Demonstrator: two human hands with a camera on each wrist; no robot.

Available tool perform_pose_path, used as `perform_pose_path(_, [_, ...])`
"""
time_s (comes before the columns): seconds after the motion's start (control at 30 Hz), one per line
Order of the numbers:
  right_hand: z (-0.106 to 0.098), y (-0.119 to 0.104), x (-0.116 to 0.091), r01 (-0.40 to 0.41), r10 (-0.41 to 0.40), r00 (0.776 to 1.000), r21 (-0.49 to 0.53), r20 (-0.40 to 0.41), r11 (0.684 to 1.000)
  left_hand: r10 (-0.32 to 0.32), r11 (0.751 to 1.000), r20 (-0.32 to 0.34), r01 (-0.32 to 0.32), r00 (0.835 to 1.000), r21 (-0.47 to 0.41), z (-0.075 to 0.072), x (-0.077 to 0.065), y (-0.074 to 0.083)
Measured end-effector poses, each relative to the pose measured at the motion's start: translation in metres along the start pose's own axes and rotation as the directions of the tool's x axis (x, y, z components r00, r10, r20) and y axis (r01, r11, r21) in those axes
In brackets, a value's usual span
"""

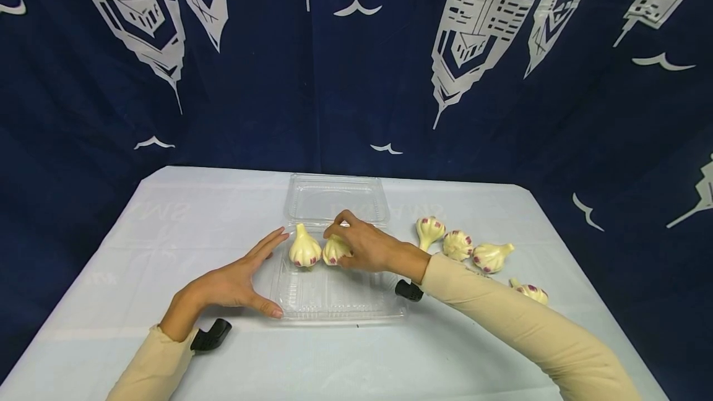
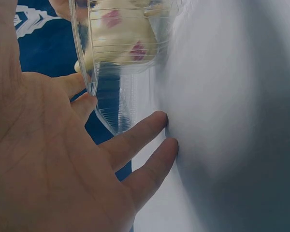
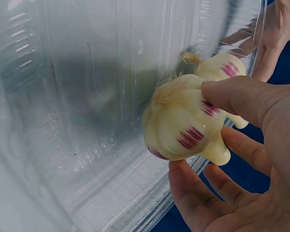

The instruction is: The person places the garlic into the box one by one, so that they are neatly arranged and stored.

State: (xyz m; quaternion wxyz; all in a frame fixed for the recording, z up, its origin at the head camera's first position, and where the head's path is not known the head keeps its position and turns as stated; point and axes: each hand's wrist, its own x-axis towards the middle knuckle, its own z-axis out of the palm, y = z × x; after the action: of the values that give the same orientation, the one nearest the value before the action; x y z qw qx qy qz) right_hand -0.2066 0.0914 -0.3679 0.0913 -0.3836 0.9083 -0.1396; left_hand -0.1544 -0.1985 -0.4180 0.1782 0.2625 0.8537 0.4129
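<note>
My right hand (image 1: pixel 367 246) pinches a garlic bulb (image 3: pixel 183 121) between thumb and fingers, over the back part of a clear plastic clamshell box (image 1: pixel 340 296). Purple streaks mark its cream skin, and dry roots show at its base. Beside it, a second garlic bulb (image 1: pixel 304 247) sits in the box's back left corner, stem toward the back. My left hand (image 1: pixel 236 277) is spread at the box's left side, thumb at the front left corner and fingers near the back left. In the left wrist view, fingertips (image 2: pixel 157 121) reach the white tabletop beside the box wall.
The box's lid (image 1: pixel 337 200) lies folded open at the back. To the right, several more garlic bulbs (image 1: pixel 458 244) lie on the white-covered table (image 1: pixel 267 364), one partly behind the right sleeve (image 1: pixel 501 308). A dark blue curtain (image 1: pixel 312 79) hangs behind the table.
</note>
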Motion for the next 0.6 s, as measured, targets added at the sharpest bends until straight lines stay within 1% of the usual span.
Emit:
perform_pose_path(0.2, [0.0006, -0.0004, 0.0000, 0.003, -0.003, 1.000, 0.002, 0.000, 1.000, 0.006, 1.000, 0.000, -0.006, 1.000, 0.010, -0.0002, -0.0002, -0.0001])
perform_pose_path(0.6, [-0.0010, -0.0014, -0.0029, -0.019, 0.019, 1.000, -0.015, -0.002, 1.000, 0.004, 1.000, 0.002, -0.004, 1.000, 0.011, 0.0005, -0.0006, -0.0006])
